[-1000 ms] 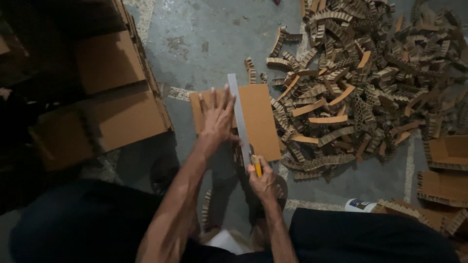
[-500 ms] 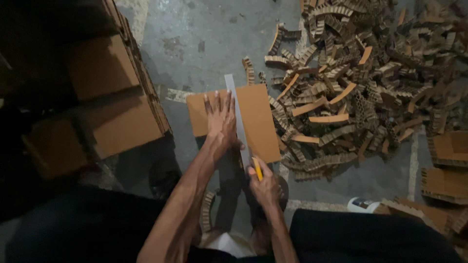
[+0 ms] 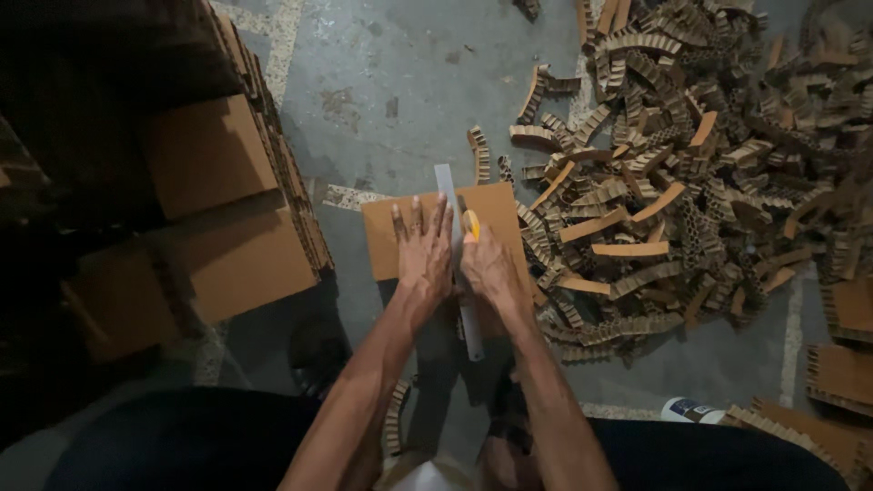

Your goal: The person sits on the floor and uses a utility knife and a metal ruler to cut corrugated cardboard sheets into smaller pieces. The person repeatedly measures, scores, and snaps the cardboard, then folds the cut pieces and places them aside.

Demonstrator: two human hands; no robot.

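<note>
A brown cardboard sheet (image 3: 496,207) lies on the grey concrete floor. Across it runs a long metal ruler (image 3: 446,185), pointing away from me. My left hand (image 3: 422,248) lies flat with fingers spread, pressing on the ruler and the sheet. My right hand (image 3: 487,265) is just right of the ruler, closed on a yellow-handled cutter (image 3: 471,224) whose tip sits on the sheet beside the ruler's edge.
A large heap of cut honeycomb cardboard strips (image 3: 691,173) covers the floor to the right. Stacks of cardboard sheets (image 3: 227,218) stand at the left. More cardboard pieces (image 3: 837,364) lie at the lower right, and a small white object (image 3: 691,411) rests near my knee.
My right hand with the cutter has moved away from me along the ruler, from its near end up onto the cardboard sheet. My left hand stays pressed on the ruler.
</note>
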